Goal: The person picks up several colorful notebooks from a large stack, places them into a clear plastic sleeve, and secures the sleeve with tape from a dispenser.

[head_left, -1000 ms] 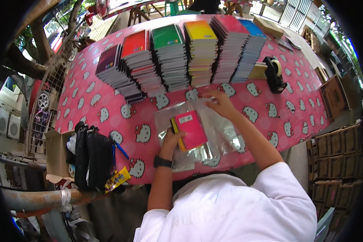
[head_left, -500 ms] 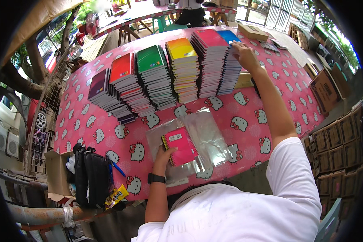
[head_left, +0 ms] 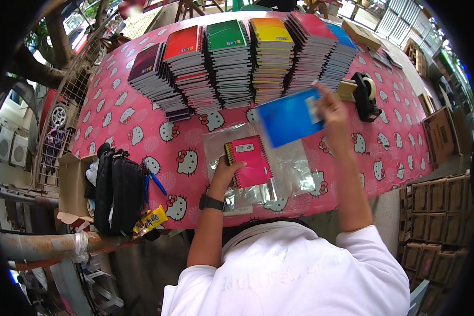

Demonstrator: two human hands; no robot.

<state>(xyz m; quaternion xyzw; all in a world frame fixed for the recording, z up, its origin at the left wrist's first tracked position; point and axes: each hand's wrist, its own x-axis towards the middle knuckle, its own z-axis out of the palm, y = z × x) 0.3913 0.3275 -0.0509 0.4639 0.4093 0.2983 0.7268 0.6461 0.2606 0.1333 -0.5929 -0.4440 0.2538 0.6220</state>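
A blue notebook [head_left: 289, 118] hangs in the air just left of the right hand [head_left: 329, 107], which pinches it near its right-hand edge. A white label shows on its cover beside the fingers, but blur hides any print.

Nearer the person, the left hand [head_left: 229, 171] grips a pink notebook [head_left: 252, 160], thumb on the cover and the other fingers mostly hidden at the coiled left edge. A yellow edge shows beneath it. Its white barcode label, up and right of that thumb, is too small to read. Clear plastic [head_left: 296, 171] lies under this notebook, spreading to the right of the left hand. A black watch [head_left: 211, 202] sits on the left wrist.

Beyond both hands stand notebook stacks: purple [head_left: 146, 60], red [head_left: 183, 42], green [head_left: 225, 35], yellow [head_left: 272, 30], pink [head_left: 313, 25] and blue [head_left: 342, 36]. Several covers carry a short word in small coloured letters.

Right of the right hand is a black tape dispenser [head_left: 362, 97]. Well left of the left hand are a black bag [head_left: 125, 192] and a yellow packet [head_left: 150, 221] with bold lettering. The desk [head_left: 189, 124] has a pink cover printed with white cat faces.
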